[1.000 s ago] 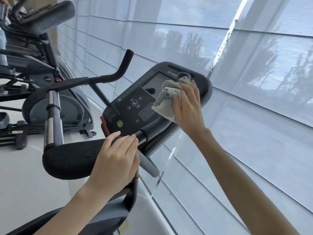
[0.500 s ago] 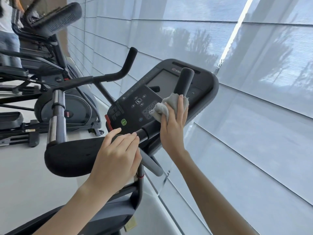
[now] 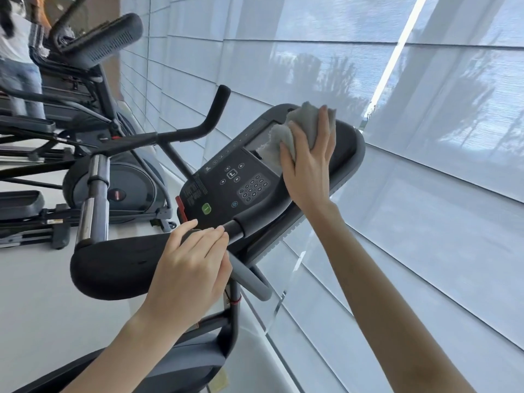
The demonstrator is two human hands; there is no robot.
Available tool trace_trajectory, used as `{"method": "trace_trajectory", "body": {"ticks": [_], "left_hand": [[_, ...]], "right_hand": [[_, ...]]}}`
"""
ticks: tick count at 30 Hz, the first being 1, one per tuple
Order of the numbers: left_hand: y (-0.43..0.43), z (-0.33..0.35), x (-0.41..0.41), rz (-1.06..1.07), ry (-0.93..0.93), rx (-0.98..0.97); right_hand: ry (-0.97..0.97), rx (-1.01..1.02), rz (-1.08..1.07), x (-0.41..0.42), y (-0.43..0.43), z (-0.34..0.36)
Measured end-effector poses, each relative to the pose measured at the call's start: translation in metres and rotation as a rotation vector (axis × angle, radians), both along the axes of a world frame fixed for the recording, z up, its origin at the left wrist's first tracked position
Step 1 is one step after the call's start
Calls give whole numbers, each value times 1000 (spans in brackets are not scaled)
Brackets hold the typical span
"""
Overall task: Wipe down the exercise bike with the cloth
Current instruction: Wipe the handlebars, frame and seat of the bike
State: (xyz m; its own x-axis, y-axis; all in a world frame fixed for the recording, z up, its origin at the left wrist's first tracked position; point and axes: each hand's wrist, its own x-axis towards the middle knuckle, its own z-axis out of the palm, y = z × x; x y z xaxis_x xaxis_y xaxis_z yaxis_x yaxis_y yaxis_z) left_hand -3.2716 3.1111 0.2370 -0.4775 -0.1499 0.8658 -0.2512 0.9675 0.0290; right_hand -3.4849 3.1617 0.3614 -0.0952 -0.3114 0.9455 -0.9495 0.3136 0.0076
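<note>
Pressing a bunched grey cloth [image 3: 300, 126] against the top of the console [image 3: 224, 199] of the exercise bike [image 3: 195, 361], the right hand [image 3: 309, 165] had its fingers curled over the wad and its thumb tucked under the lower edge, gripping it. The soft, crumpled cloth covered most of the glossy screen [image 3: 259, 136], leaving only a dark strip of it showing at the left.

Below the cloth, the matte black panel carried a round-keyed keypad [image 3: 253, 189], a green button [image 3: 206, 208] and a red tab [image 3: 179, 205] at its left edge. The left hand [image 3: 187, 268] rested on the wide, rounded black arm pad [image 3: 113, 265], its fingers laid together and nearly straight, holding nothing; the fingertips reached the black handlebar tube [image 3: 236, 226] just under the console. A smooth grey curved bar [image 3: 251, 279] stuck out beneath that hand.

At the pad's far end stood a grip post [image 3: 95, 194] with shiny chrome sections. A black handlebar horn [image 3: 211, 117] bent upward beyond the console.

Behind the bike, close on its left, an elliptical trainer [image 3: 124, 191] with a round dark housing stood on the pale floor [image 3: 34, 321]. A person [image 3: 14, 46] in a white top and jeans showed, blurred, at the far left. Translucent woven roller blinds [image 3: 425, 222] lined the window wall on the right, with tree shadows showing through them.
</note>
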Motion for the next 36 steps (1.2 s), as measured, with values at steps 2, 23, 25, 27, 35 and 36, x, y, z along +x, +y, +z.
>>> {"method": "trace_trajectory", "body": {"ticks": [2,23,25,27,35,36], "left_hand": [[1,0,0,5,-4,11],[-8,2,29,-136,-134,20],[-16,0,40,-183,-138,1],[-24,-3,50,-227,-142,-19],[-72,-15,72,-350,-102,-29],[-77,-16,73,-366,-101,-35]], "right_hand": [[-13,-2,-29,-3,-8,-2],[-636,102,59,105,10,-100],[-503,242,34,117,16,-100],[-328,358,9,120,20,-86],[7,756,-496,75,1,-34],[-20,765,-515,76,-1,-39]]}}
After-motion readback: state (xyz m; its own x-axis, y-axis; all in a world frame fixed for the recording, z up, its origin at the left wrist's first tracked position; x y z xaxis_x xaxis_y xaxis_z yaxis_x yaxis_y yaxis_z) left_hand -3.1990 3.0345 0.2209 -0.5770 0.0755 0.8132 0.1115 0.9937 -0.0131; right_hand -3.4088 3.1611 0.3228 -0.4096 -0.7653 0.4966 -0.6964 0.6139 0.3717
